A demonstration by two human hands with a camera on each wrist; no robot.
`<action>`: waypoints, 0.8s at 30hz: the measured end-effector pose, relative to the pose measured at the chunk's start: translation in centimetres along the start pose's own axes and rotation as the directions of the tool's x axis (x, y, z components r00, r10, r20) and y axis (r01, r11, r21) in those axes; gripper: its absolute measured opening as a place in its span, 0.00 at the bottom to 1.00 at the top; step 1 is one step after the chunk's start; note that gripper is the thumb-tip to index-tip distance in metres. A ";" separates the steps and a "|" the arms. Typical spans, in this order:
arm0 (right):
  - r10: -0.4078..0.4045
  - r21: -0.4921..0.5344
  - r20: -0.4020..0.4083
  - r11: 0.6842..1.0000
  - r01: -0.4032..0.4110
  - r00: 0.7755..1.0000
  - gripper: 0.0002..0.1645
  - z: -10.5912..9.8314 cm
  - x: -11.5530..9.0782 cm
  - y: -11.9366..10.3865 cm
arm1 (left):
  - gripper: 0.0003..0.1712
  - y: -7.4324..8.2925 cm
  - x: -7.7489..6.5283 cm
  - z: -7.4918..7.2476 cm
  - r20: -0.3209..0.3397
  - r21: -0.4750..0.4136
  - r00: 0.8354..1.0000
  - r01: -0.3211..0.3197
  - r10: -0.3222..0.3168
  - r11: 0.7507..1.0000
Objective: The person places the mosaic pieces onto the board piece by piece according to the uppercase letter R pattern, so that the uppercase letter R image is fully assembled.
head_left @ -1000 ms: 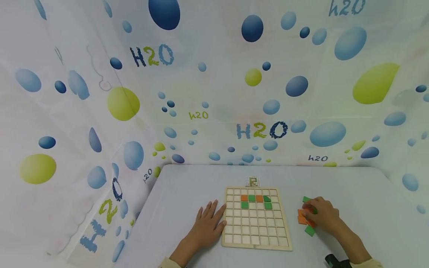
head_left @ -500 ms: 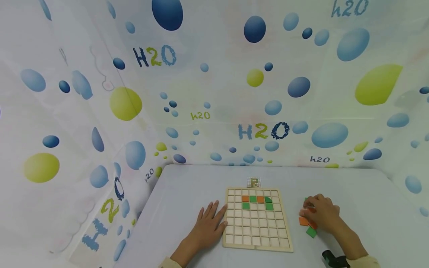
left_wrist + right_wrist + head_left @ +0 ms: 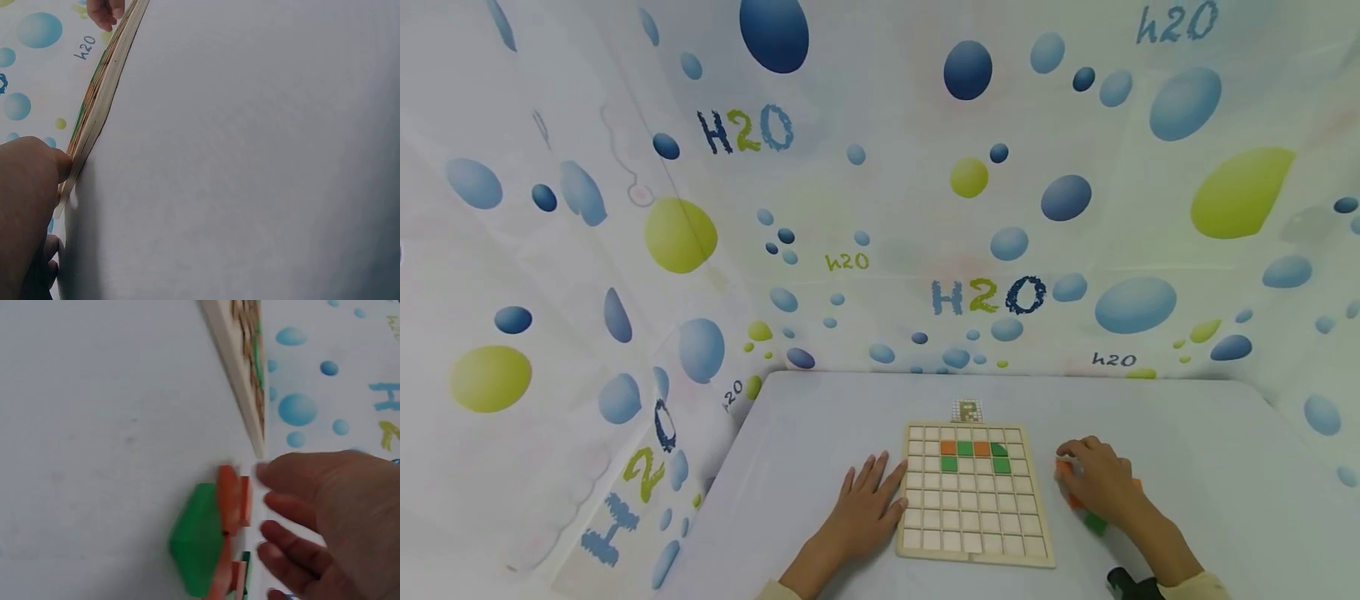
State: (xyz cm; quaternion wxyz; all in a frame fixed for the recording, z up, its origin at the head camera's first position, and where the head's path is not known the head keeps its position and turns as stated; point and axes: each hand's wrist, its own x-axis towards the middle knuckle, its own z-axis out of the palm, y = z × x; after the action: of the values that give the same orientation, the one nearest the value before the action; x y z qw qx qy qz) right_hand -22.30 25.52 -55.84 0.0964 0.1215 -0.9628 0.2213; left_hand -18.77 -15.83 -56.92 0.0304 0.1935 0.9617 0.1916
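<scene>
My left hand point(image 3: 863, 508) lies flat with spread fingers on the table, its thumb and index finger touching the left edge of the wooden grid board point(image 3: 972, 560). In the left wrist view the thumb point(image 3: 59, 164) meets the board's rim point(image 3: 106, 106). Orange tiles point(image 3: 982, 449) and green tiles point(image 3: 949, 464) form an arch on the board. Right of it, my right hand point(image 3: 1101, 479) hovers low over loose tiles, fingers loosely bent, covering most of them. The right wrist view shows a large green piece point(image 3: 197, 540) and orange tiles point(image 3: 229, 500) beside the fingertips, with nothing visible between them.
A small pattern card point(image 3: 967, 410) lies just behind the board. The white table point(image 3: 820, 417) ends at a printed cloth wall point(image 3: 880, 208) with bubbles and "H2O" lettering. A black wrist device point(image 3: 1127, 585) is at the right forearm.
My right hand has shifted left over the loose tiles, and an orange tile now shows at its left fingertips. The green tile behind it is no longer visible. My left hand has stayed put.
</scene>
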 end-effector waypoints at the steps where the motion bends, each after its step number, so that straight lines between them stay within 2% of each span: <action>1: -0.001 0.006 0.016 1.000 0.000 1.000 0.11 -0.1 0.0 -0.1 | 0.35 0.0 0.0 0.0 0.000 -0.001 1.000 0.001 -0.001 1.000; 6: 0.016 0.034 0.081 0.999 -0.018 0.997 0.10 -0.1 -0.1 0.1 | 0.35 -0.1 0.0 0.2 -0.007 -0.009 1.000 -0.003 0.003 1.000; 13: 0.003 0.085 0.085 0.996 -0.010 0.996 0.13 0.7 0.3 -0.4 | 0.35 -0.2 0.1 0.3 -0.008 -0.008 1.000 -0.009 0.009 1.000; 20: 0.026 0.169 0.118 0.985 -0.045 0.993 0.13 1.4 0.8 -1.3 | 0.35 0.0 0.0 0.1 -0.004 -0.006 1.000 -0.004 0.004 1.000; 24: 0.050 0.177 0.111 0.982 -0.069 0.993 0.12 1.8 0.8 -1.4 | 0.35 0.0 0.0 0.2 -0.006 -0.006 1.000 -0.005 0.005 1.000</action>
State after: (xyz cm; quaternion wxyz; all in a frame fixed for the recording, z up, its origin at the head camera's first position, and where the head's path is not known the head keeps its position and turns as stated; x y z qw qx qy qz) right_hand -22.89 23.33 -56.64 0.0272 0.1123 -0.9457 0.3038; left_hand -18.76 -15.80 -57.07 0.0278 0.1951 0.9608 0.1951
